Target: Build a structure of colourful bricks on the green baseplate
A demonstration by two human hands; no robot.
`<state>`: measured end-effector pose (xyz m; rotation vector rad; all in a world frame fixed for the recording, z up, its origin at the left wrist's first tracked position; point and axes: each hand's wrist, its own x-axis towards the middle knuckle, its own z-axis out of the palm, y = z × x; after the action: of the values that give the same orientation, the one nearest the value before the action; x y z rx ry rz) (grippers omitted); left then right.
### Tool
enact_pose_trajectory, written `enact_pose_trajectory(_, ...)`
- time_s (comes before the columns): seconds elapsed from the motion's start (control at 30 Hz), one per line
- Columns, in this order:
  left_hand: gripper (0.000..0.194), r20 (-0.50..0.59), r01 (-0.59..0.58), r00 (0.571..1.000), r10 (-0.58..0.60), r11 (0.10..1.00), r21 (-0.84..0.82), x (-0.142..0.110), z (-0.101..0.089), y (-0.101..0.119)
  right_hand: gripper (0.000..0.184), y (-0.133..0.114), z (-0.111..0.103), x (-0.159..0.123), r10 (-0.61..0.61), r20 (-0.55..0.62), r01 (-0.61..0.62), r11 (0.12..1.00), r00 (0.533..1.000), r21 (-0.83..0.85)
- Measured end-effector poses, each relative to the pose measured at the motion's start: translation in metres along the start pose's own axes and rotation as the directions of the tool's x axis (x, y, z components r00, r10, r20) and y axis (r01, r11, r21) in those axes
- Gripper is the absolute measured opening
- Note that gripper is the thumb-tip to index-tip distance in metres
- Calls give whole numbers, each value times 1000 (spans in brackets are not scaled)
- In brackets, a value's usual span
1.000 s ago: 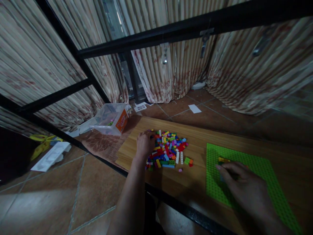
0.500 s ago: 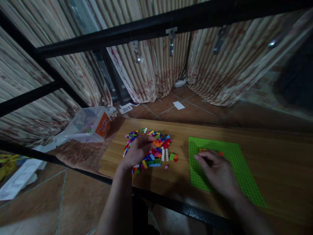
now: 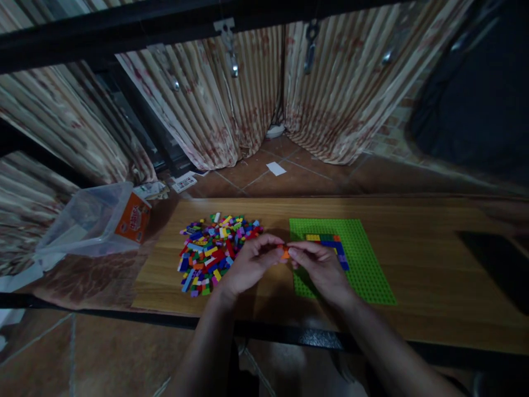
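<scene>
**Left grip [image 3: 248, 266] and right grip [image 3: 324, 268] meeting on a small orange toy brick [image 3: 286, 252]**

Clock directions are read from the brick, with twelve o'clock pointing away from the person. Each grip pinches the brick between thumb and fingertips, left from nine o'clock, right from three. Fingertips hide much of it, so whether it is one piece or several joined cannot be told. It is held above the wooden surface [image 3: 413, 251], near the nine-o'clock edge of the green studded baseplate [image 3: 367, 286]. On that baseplate, a group of joined bricks [image 3: 330, 243], with yellow, green, orange, blue and purple visible, is partly covered by the right grip. At nine o'clock lies a loose, multicoloured brick pile [image 3: 210, 252]; farther out, beyond the surface, stands a clear plastic bin [image 3: 88, 220] with an orange label [image 3: 134, 218].

Handling, as judged: the brick should be very light, rigid and hard to damage, its smooth walls a little slippery. Its small size leaves little room for two grips. Opposite side walls offer the surest hold, with studs and underside free; squeezing at a corner could make it twist or spring away.
</scene>
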<state>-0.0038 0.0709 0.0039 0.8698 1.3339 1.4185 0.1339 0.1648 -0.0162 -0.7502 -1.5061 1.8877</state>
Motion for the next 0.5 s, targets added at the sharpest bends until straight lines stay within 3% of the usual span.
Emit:
enact_pose_trajectory(0.13, 29, 1, -22, 1000, 22, 1000, 13, 2, 4, -3, 29, -2, 0, 0, 57, -5, -56, 997, 998, 61)
enact_pose_trajectory(0.33, 30, -35, 39, 999, -42, 997, -64, -1, 6, 3, 31, 0, 0, -3, 161, 8, -160, 975, 987, 153)
enact_pose_trajectory(0.4, 28, -50, 80, 995, -82, 996, -32, -3, 5, 7, 30, 5, -1, -2, 143, 11, -143, 986, 990, 87)
enact_pose_trajectory(0.5, 24, -112, 145, 984, -138, 988, 56, -5, 2, 10, 25, 13, -1, -1, 16, -11, -18, 983, 1000, -184)
